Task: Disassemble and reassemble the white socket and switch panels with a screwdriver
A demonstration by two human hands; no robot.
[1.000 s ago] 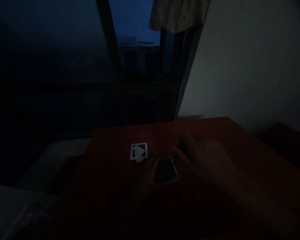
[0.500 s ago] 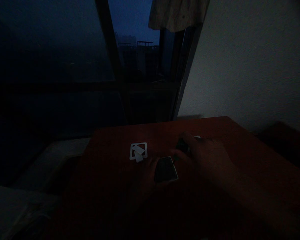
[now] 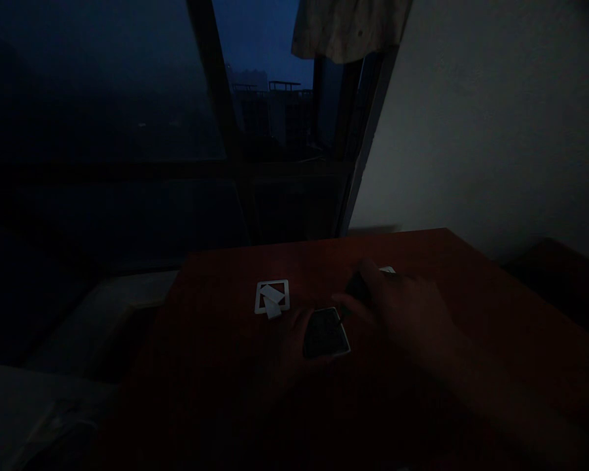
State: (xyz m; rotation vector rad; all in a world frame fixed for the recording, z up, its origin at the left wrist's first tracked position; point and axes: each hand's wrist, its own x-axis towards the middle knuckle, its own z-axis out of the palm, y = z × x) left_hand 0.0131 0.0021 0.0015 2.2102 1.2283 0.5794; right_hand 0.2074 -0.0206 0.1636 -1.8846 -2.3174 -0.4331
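Observation:
In the dim head view my left hand grips a squarish wall switch or socket, its dark back facing up and a pale rim along its right and lower edges. My right hand is closed around a dark, thick-handled screwdriver. The thin shaft slants down and left, its tip at the right edge of the dark back. Poor light hides whether a screw sits under the tip. Most of my left fingers fade into shadow.
On the reddish-brown table lies a white square frame with two small white plates across it. Part of another white piece shows behind my right hand. Beyond the table are a dark window and a pale wall.
My right hand and the screwdriver have turned slightly, with the tip staying at the same edge. The left hand and the held piece look unmoved.

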